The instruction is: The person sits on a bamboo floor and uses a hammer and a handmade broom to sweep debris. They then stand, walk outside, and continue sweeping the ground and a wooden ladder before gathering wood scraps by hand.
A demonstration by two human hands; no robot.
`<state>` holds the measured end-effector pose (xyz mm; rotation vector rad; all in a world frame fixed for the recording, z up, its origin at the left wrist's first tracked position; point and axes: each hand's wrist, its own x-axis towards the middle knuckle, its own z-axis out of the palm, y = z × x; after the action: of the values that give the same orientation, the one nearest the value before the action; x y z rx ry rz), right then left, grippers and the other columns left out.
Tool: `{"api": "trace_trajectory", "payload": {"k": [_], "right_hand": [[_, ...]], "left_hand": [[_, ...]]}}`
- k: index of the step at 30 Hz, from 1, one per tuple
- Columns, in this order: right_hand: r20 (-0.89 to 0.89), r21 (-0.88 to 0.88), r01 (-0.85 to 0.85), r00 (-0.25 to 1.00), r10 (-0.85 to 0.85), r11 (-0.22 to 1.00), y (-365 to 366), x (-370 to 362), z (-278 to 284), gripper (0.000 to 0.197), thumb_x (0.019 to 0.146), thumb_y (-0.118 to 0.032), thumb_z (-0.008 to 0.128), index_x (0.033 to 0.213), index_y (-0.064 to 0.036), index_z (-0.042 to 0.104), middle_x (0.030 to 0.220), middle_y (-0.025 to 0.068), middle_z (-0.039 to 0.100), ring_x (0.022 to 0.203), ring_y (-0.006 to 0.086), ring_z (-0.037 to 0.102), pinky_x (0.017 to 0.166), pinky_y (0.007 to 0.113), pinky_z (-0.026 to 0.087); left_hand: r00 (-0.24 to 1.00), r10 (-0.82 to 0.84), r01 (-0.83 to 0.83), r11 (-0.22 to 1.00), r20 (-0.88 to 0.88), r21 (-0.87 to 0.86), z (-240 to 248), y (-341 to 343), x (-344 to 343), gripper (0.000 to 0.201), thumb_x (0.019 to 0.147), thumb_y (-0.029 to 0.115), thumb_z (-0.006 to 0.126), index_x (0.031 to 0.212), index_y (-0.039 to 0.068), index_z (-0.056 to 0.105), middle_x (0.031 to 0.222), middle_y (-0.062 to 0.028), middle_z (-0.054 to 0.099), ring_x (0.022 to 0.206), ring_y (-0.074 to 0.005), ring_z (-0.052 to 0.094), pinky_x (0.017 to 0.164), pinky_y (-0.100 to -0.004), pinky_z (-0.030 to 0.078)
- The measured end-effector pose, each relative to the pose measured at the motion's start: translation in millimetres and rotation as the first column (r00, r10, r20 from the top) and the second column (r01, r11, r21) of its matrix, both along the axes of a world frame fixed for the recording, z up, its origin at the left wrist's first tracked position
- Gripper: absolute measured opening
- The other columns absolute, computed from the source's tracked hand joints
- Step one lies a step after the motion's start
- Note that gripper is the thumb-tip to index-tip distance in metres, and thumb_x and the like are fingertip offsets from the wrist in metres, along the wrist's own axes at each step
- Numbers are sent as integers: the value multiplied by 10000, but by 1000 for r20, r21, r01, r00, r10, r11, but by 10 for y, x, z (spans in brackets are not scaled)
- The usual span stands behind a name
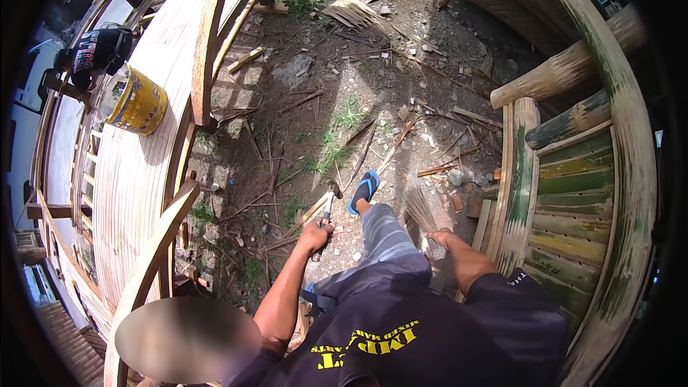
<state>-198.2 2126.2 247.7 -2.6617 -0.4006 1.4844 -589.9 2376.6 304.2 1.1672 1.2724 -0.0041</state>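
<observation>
My left hand (315, 235) is closed round the handle of a hammer (329, 204), whose head points away from me, above the littered ground. Low on the right, my right hand (441, 237) grips one end of a bundle of thin sticks (418, 209), which fans out toward the far side. Whether the sticks are tied as a broom I cannot tell. Between the two hands, my foot in a black and blue flip-flop (364, 192) stands on the dirt.
On the left runs a long wooden plank table (136, 179) with a yellow bucket (142, 104) on it. A person in dark clothing (98, 54) is beyond it. At the right stands a green bamboo bench (577, 201) with thick poles. Wood scraps (351, 11) and sticks litter the ground.
</observation>
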Motion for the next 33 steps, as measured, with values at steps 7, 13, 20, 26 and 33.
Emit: {"api": "trace_trajectory", "payload": {"k": [7,13,20,26,33], "right_hand": [[-132,53,-9,991,16,999,2847,1470,746,801,752,-530,850,1267,54,663,1272,223,663,1136,322,646,956,416,500],[-102,183,-197,971,217,963,4519,2242,770,752,774,-386,801,1318,89,593,1234,232,676,1125,321,657,962,391,501],[-356,222,-174,902,246,959,6473,3568,275,861,744,-447,894,1358,67,577,1326,202,645,1225,286,613,1036,361,464],[-306,189,-376,855,418,907,8368,5207,298,878,759,-390,851,1437,43,502,1322,223,644,1265,322,590,1046,378,466],[-89,163,-584,794,601,795,10366,6558,-12,948,772,-312,824,1558,-60,358,1331,235,631,1221,333,620,1033,390,476]], "left_hand": [[979,194,-177,963,66,-205,200,1670,1882,160,950,194,672,938,61,586,743,-37,605,610,-134,562,546,-305,447],[890,414,-318,863,189,-393,222,2933,3071,165,971,138,645,1079,68,542,861,-58,636,624,-129,582,540,-299,503],[862,487,-352,774,139,-526,-614,4922,4138,99,1004,158,569,958,83,523,741,-32,565,538,-115,525,420,-307,488],[833,535,-536,713,-143,-451,-1527,5987,5210,214,924,193,614,924,-13,673,747,-122,657,583,-190,605,497,-376,456],[739,594,-669,704,-320,-237,-1224,6571,6135,114,920,122,603,837,46,621,698,-52,602,552,-147,568,472,-332,441]]}}
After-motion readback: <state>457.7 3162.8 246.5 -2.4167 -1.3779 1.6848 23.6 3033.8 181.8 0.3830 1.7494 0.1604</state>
